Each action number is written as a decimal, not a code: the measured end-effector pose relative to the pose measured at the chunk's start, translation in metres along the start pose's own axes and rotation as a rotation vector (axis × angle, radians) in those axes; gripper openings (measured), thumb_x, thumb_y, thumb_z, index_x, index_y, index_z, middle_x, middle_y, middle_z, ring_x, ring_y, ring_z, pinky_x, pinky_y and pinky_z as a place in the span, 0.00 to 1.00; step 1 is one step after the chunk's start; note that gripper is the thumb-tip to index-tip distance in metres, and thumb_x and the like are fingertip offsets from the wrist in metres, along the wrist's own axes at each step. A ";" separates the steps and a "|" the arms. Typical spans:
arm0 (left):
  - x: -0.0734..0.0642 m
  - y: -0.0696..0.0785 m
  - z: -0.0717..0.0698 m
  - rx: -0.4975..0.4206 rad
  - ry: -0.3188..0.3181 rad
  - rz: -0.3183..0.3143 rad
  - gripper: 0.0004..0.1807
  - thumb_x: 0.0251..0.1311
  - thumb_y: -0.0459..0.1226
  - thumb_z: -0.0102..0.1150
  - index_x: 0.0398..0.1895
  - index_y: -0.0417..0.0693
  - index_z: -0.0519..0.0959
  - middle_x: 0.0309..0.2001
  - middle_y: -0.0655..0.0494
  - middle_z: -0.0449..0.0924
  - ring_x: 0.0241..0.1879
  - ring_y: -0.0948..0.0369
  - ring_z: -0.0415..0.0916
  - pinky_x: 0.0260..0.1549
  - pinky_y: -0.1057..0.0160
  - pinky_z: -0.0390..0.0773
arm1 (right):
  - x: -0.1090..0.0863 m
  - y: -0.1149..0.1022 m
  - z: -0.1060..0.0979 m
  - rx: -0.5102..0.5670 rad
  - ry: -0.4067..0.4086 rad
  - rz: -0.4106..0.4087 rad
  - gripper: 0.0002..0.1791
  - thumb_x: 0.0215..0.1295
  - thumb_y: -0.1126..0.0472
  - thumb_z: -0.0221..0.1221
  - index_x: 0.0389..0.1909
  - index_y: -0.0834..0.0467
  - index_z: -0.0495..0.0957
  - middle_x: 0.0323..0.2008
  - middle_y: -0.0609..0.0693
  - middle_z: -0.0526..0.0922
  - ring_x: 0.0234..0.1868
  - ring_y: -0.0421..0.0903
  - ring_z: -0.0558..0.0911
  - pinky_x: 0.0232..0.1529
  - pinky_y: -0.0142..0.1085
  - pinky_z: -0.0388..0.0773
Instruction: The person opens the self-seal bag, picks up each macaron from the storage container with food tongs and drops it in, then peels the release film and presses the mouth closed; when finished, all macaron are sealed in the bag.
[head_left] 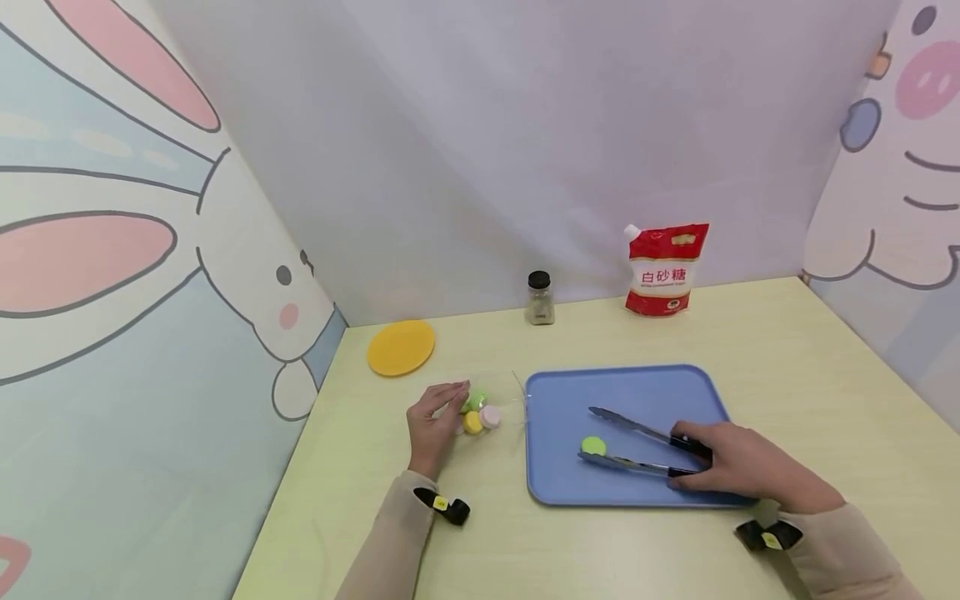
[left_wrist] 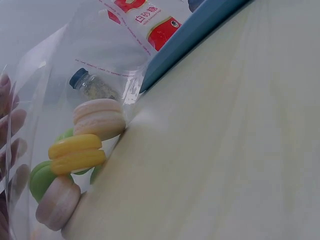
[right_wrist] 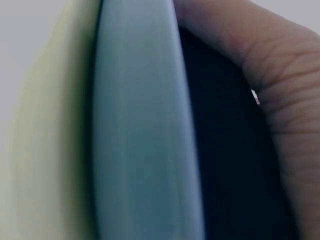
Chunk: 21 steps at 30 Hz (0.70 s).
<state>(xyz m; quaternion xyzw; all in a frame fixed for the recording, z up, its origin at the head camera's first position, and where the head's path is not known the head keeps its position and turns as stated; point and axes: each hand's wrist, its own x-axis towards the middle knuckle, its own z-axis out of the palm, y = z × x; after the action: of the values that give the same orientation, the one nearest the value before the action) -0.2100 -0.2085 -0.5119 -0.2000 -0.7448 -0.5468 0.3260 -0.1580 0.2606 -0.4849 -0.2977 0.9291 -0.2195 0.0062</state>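
My left hand (head_left: 435, 425) pinches the edge of a clear plastic bag (left_wrist: 112, 45) lying on the table left of the tray. Several macarons are inside: pale pink (left_wrist: 100, 119), yellow (left_wrist: 76, 154) and green (left_wrist: 41, 181) ones show in the left wrist view. Its fingers (left_wrist: 17, 121) appear through the film. Over the blue tray (head_left: 555, 396), my right hand (head_left: 750, 462) grips black-handled tongs (head_left: 626, 463), their two arms spread apart. A green macaron (head_left: 593, 446) lies on the tray, beside the tip of the nearer tong arm.
An orange plate (head_left: 401, 347) is at the table's back left corner. Along the back stand a small black-capped jar (head_left: 540, 300) and a red and white sugar pouch (head_left: 662, 271). A grey-white wall (head_left: 480, 150) rises behind the table.
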 end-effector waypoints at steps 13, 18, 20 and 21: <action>-0.001 -0.002 0.001 -0.006 0.010 0.010 0.10 0.57 0.25 0.69 0.42 0.39 0.89 0.43 0.49 0.88 0.45 0.54 0.84 0.51 0.64 0.80 | 0.000 -0.003 -0.003 -0.022 0.086 -0.125 0.13 0.61 0.42 0.69 0.34 0.40 0.74 0.18 0.28 0.63 0.18 0.28 0.62 0.19 0.26 0.59; 0.000 -0.003 0.001 -0.003 0.009 0.022 0.09 0.56 0.23 0.68 0.41 0.34 0.88 0.42 0.44 0.88 0.45 0.52 0.84 0.51 0.64 0.80 | -0.001 -0.004 -0.004 -0.032 0.090 -0.106 0.13 0.61 0.43 0.69 0.36 0.43 0.76 0.18 0.29 0.64 0.18 0.28 0.61 0.20 0.27 0.60; 0.001 0.002 0.001 -0.003 0.009 0.027 0.09 0.56 0.22 0.68 0.40 0.33 0.87 0.41 0.43 0.87 0.45 0.52 0.84 0.50 0.64 0.80 | -0.001 -0.005 -0.004 -0.028 0.086 -0.105 0.13 0.62 0.43 0.69 0.37 0.43 0.76 0.18 0.29 0.64 0.18 0.28 0.62 0.20 0.27 0.60; 0.002 0.006 0.001 -0.003 0.010 0.031 0.09 0.56 0.22 0.68 0.40 0.33 0.87 0.41 0.42 0.87 0.45 0.52 0.84 0.50 0.64 0.80 | -0.001 -0.005 -0.004 -0.028 0.084 -0.105 0.13 0.62 0.43 0.69 0.37 0.43 0.76 0.18 0.29 0.64 0.18 0.28 0.62 0.20 0.27 0.60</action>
<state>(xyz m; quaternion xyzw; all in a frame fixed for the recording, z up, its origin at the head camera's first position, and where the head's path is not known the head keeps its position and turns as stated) -0.2079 -0.2058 -0.5061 -0.2093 -0.7390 -0.5440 0.3379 -0.1551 0.2592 -0.4798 -0.3368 0.9145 -0.2187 -0.0487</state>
